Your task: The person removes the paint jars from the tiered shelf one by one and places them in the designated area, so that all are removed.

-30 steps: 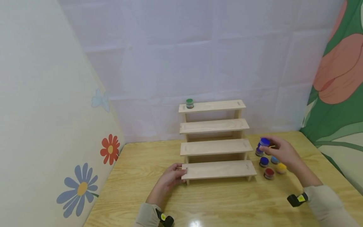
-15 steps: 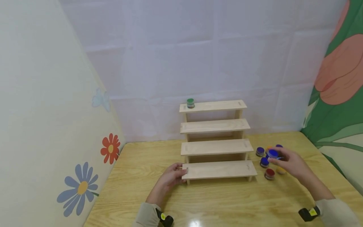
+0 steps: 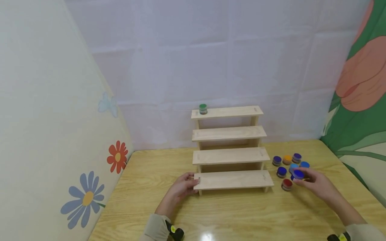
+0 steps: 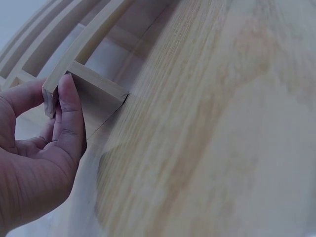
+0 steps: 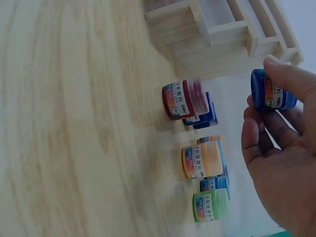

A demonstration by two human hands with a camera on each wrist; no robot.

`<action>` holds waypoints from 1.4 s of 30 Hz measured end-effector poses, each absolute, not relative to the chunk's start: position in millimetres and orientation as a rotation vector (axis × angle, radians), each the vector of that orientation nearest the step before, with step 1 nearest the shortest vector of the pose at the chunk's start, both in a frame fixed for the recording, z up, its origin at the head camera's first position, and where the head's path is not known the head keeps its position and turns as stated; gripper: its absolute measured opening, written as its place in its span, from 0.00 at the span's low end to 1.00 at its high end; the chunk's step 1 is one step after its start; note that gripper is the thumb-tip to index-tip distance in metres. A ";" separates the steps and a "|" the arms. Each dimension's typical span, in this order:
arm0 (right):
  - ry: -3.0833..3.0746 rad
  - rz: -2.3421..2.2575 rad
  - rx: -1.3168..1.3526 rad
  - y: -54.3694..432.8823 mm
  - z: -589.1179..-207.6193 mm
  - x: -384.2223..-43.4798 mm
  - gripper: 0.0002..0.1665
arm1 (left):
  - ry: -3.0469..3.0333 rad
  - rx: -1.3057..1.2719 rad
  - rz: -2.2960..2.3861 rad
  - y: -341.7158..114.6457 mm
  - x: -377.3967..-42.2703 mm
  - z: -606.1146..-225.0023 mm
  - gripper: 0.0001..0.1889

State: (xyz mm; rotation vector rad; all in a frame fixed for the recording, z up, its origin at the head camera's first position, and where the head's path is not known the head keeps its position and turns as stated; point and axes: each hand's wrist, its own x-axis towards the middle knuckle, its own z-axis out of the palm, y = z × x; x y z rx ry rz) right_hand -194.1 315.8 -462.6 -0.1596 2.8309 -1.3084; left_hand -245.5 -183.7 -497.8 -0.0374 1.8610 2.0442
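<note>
A four-tiered wooden stand (image 3: 232, 180) rises like steps in the middle of the table. My left hand (image 3: 181, 187) pinches the left end of its lowest board, thumb on top; the left wrist view shows fingers wrapped about the board's corner (image 4: 51, 96). A small green-lidded paint jar (image 3: 203, 108) stands at the left of the top board. Between thumb and fingers, my right hand (image 3: 319, 184) holds a blue paint jar (image 5: 266, 91) above the group of jars right of the stand. That jar hides part of the group in the head view.
Around the right hand stand a red jar (image 3: 286, 184), an orange jar (image 3: 287, 159), a dark blue jar (image 3: 281, 172) and several other blue ones. The right wrist view also shows a yellow jar (image 5: 202, 160) and a light green jar (image 5: 210, 206). A white cloth (image 3: 181, 73) hangs behind.
My right hand has carried the blue jar rightward and nearer to me, over the group, uncovering jars at the back. The left hand keeps its grip on the lowest board.
</note>
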 end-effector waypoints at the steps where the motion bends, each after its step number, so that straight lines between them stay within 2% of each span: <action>1: 2.838 -1.294 -0.155 316.6 -463.8 -193.4 0.35 | 1.857 -0.040 2.045 -183.7 -245.7 -497.4 0.23; 13: 2.787 -1.244 -0.166 318.4 -480.5 -183.9 0.31 | 1.855 -0.044 2.036 -182.6 -244.9 -494.1 0.21; 23: 2.749 -1.174 -0.079 321.5 -488.2 -176.9 0.36 | 1.873 -0.025 2.022 -182.8 -244.0 -496.0 0.24; 37: 2.715 -1.200 -0.123 316.7 -502.3 -168.0 0.37 | 1.874 -0.040 2.036 -183.5 -242.0 -494.7 0.23; 42: 2.711 -1.180 -0.152 314.7 -503.1 -167.4 0.34 | 1.875 -0.030 2.036 -183.8 -241.7 -493.6 0.24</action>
